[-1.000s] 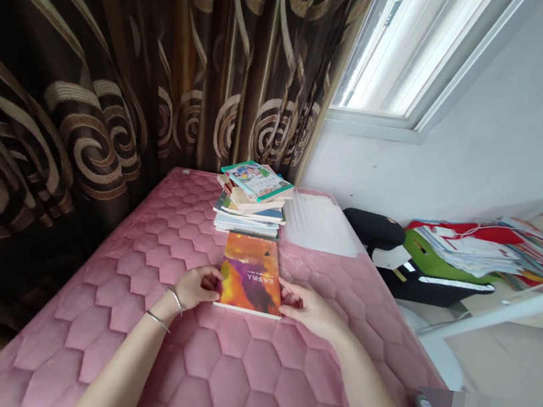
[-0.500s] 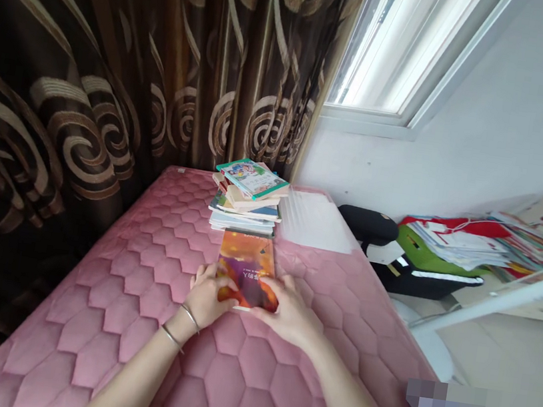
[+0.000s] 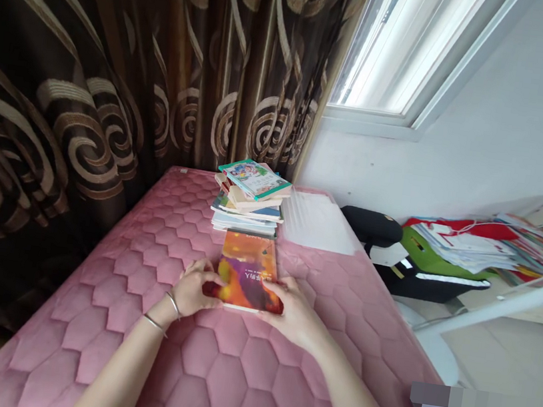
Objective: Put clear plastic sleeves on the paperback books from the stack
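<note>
An orange and purple book (image 3: 247, 264) lies on the pink quilted mattress (image 3: 212, 370), its near edge facing me. My left hand (image 3: 193, 289) holds its near left corner, with the thumb along the near edge and the fingers at the left side. At the near right corner, my right hand (image 3: 294, 311) grips the book in much the same way. Two thin bangles (image 3: 156, 324) circle my left wrist. Just beyond the book rises an uneven stack of books (image 3: 247, 217), topped by a tilted green-edged book (image 3: 254, 179).
White translucent sheeting (image 3: 319, 220) lies right of the stack. Dark swirl-patterned curtains (image 3: 212, 53) hang behind and to the left. Off the mattress's right side are a black and green container (image 3: 438, 274) with papers, and a white bar (image 3: 500, 300).
My left hand has shifted left, from over the cover to the book's corner, uncovering more of the cover. My right hand stays at the right corner. The view has moved slightly.
</note>
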A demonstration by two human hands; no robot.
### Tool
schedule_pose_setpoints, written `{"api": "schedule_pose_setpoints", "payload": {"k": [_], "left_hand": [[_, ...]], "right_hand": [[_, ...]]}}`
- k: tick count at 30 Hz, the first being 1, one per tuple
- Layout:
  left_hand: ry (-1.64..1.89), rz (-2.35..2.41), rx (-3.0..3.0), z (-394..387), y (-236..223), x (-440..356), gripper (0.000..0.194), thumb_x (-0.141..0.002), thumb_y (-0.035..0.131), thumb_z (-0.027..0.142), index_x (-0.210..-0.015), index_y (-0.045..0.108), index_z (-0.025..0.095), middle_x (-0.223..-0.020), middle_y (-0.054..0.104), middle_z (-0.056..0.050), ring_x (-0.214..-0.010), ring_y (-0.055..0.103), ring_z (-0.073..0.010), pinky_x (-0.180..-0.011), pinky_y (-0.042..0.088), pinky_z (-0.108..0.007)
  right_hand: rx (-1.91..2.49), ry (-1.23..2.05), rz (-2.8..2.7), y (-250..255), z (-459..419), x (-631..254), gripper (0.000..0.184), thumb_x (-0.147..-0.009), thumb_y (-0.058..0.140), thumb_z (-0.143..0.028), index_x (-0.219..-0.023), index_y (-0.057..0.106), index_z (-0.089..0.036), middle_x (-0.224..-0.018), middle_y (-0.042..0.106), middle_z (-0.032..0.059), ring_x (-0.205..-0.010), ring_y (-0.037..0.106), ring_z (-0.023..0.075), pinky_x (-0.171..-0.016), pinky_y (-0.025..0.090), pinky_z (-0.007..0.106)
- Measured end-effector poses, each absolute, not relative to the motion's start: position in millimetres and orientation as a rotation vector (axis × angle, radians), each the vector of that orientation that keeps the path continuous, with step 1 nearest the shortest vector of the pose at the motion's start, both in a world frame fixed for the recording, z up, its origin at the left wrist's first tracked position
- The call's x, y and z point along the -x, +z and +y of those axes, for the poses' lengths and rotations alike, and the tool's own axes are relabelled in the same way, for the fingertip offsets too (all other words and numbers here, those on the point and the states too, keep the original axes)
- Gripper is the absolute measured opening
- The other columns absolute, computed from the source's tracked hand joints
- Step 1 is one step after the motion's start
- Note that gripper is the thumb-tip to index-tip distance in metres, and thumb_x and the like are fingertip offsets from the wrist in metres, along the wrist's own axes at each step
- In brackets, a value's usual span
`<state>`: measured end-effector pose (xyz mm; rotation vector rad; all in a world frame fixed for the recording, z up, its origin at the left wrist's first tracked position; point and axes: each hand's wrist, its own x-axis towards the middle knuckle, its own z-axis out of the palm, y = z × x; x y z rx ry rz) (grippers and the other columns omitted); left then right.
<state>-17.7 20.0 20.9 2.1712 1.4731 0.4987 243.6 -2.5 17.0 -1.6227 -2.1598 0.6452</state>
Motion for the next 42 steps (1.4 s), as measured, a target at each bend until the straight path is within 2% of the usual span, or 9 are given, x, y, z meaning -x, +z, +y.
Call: {"api": "schedule_pose_setpoints", "payload": {"k": [6, 16, 28, 36, 38, 42], "left_hand": [[0.454, 1.285, -2.162, 30.6, 15.5, 40.7, 0.039, -0.067, 0.075, 0.043, -0.104, 0.070, 0.032, -0.093, 0.059, -0.001, -0.092, 0.053, -0.0192, -0.088, 0.040, -0.033], [0.504, 1.147, -2.138, 33.3, 9.4, 45.0, 0.038, -0.070, 0.071, 0.043, -0.105, 0.070, 0.030, -0.095, 0.064, -0.003, -0.091, 0.055, -0.0189, -0.086, 0.042, -0.031], [0.498, 1.088, -2.141, 36.2, 7.3, 49.4, 0.038, -0.074, 0.068, 0.043, -0.109, 0.068, 0.030, -0.098, 0.063, -0.003, -0.093, 0.055, -0.0173, -0.091, 0.041, -0.031], [0.602, 0.953, -2.025, 40.0, 4.1, 52.6, 0.037, -0.084, 0.054, 0.048, -0.107, 0.070, 0.022, -0.097, 0.063, -0.006, -0.089, 0.059, -0.0156, -0.086, 0.046, -0.030], [0.621, 0.947, -2.023, 40.0, 4.9, 52.1, 0.036, -0.085, 0.053, 0.047, -0.105, 0.070, 0.022, -0.097, 0.064, -0.007, -0.089, 0.059, -0.0156, -0.086, 0.046, -0.030], [0.629, 0.988, -2.027, 38.8, 5.8, 49.8, 0.033, -0.087, 0.052, 0.041, -0.105, 0.070, 0.021, -0.097, 0.065, -0.007, -0.087, 0.061, -0.0156, -0.083, 0.047, -0.029]], "right_hand": [[1.416, 0.842, -2.180, 17.6, 4.6, -266.9, 0.053, -0.072, 0.070, -0.031, -0.123, 0.058, -0.033, -0.122, 0.049, 0.0052, -0.116, 0.049, 0.0235, -0.102, 0.039, 0.038], [1.373, 0.896, -2.234, 12.4, 10.8, -280.1, 0.055, -0.072, 0.071, -0.032, -0.124, 0.057, -0.037, -0.128, 0.048, 0.0034, -0.122, 0.042, 0.0255, -0.105, 0.034, 0.041], [1.381, 0.885, -2.271, 16.2, 11.8, -282.2, 0.055, -0.071, 0.072, -0.033, -0.124, 0.057, -0.038, -0.127, 0.049, 0.0030, -0.121, 0.043, 0.0244, -0.106, 0.032, 0.039], [1.390, 0.936, -2.285, 20.5, 10.6, -284.2, 0.056, -0.073, 0.069, -0.030, -0.126, 0.054, -0.040, -0.131, 0.047, 0.0014, -0.124, 0.042, 0.0235, -0.106, 0.032, 0.040], [1.370, 0.947, -2.297, 18.8, 11.4, -286.4, 0.053, -0.076, 0.066, -0.031, -0.127, 0.053, -0.041, -0.133, 0.046, 0.0006, -0.125, 0.042, 0.0227, -0.107, 0.032, 0.039], [1.388, 0.871, -2.259, 12.0, 13.8, -287.4, 0.036, -0.086, 0.052, -0.035, -0.121, 0.059, -0.037, -0.132, 0.049, 0.0009, -0.124, 0.045, 0.0214, -0.105, 0.034, 0.039]]}}
